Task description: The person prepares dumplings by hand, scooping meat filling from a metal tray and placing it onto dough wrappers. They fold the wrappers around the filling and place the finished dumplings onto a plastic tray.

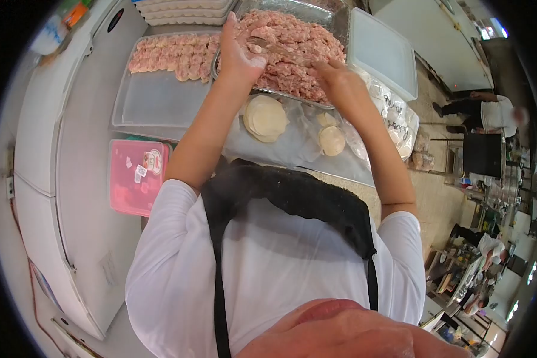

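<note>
My left hand [240, 55] is over the left edge of a tray of raw ground meat [298, 36], fingers stretched out and thumb apart. Its palm looks pale. My right hand [339, 82] is closed on the handle end of a flat, narrow metal spatula [283, 52]. The blade lies across the meat and points toward my left palm. Left of the meat, rows of filled dumplings [173, 55] cover the far part of a shallow translucent tray [161, 107]. Nearer me, a stack of round dough wrappers [265, 119] lies on plastic, with a smaller pile of wrappers [331, 140] beside it.
A clear plastic lid [382, 53] sits right of the meat, above marked plastic bags [394, 113]. A pink lidded box [138, 178] stands at left, near a white appliance [89, 179]. Stacked white trays [185, 12] are at the back. People [489, 113] stand across the room.
</note>
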A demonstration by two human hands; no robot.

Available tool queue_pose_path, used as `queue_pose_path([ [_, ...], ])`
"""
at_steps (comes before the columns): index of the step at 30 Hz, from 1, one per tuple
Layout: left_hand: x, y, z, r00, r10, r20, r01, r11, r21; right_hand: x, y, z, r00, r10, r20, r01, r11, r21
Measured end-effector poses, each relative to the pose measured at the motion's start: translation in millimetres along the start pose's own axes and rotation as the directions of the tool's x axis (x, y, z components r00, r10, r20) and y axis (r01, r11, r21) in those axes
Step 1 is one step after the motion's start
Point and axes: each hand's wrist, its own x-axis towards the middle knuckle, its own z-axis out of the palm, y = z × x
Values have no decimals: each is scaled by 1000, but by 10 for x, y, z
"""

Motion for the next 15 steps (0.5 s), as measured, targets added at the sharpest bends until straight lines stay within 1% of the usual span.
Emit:
queue_pose_path([
  [2,-36,81,-66,997,-19,75,25,996,-81,13,220,-103,983,-128,-130,150,973,173],
  [3,-70,117,-135,981,-26,193,8,996,91,-31,316,-109,990,-3,-140,46,951,306],
  [4,-114,152,-210,951,-53,306,-29,966,258,-11,274,-208,990,138,-1,-125,894,430],
  [5,-143,184,-262,908,-103,405,-81,907,414,-14,204,-354,953,260,156,-303,799,519],
  [6,-177,230,-245,890,-31,454,-283,744,605,-23,155,-440,878,354,322,-478,670,568],
  [7,-202,286,-217,857,23,515,-455,504,734,-55,169,-392,877,348,332,-481,629,611],
  [8,-231,330,-179,812,53,581,-578,211,788,-54,162,-423,866,330,374,-498,632,594],
  [10,-299,350,-73,734,40,678,-680,39,732,-42,122,-495,840,291,458,-527,639,561],
  [11,-316,373,-23,690,24,723,-722,-46,691,-50,101,-481,856,263,446,-494,672,552],
  [13,-333,494,74,823,-139,550,-562,-71,824,-81,72,-416,883,210,421,-427,732,531],
  [14,-330,541,88,867,-220,447,-475,-96,875,-77,54,-345,898,189,398,-394,748,534],
  [15,-303,566,59,836,-245,491,-523,-86,848,-70,33,-244,911,169,376,-363,762,537],
])
